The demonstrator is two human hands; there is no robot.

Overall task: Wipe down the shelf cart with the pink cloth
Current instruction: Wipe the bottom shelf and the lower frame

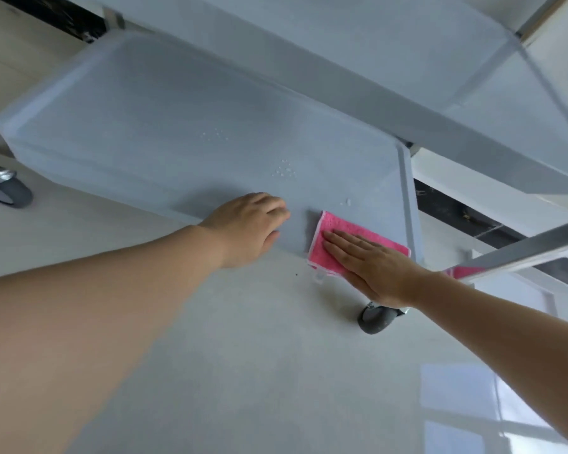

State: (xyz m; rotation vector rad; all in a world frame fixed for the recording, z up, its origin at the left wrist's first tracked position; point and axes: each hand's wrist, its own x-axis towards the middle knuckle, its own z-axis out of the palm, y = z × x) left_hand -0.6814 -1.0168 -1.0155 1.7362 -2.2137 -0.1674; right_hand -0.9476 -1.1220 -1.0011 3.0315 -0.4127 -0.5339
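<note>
Two bare hands on lowest shelf of pale blue plastic shelf cart (pixel 177 126), apart from each other. Right hand (pixel 371 267) lies flat, fingers straight, presses on pink rectangular cloth with white edge (pixel 325 253). Cloth sits at shelf front edge, near right corner, about 4 o'clock of shelf surface. Left hand (pixel 246 227) rests on same front edge, at 9 o'clock of cloth, fingers bent over shelf surface, holds nothing. Small water drops (pixel 284 170) at 12 o'clock of left hand. Grey caster wheel (pixel 376 317) under right hand, second wheel (pixel 9 190) far at 9 o'clock. Pale grey glossy floor (pixel 243 355) below.
</note>
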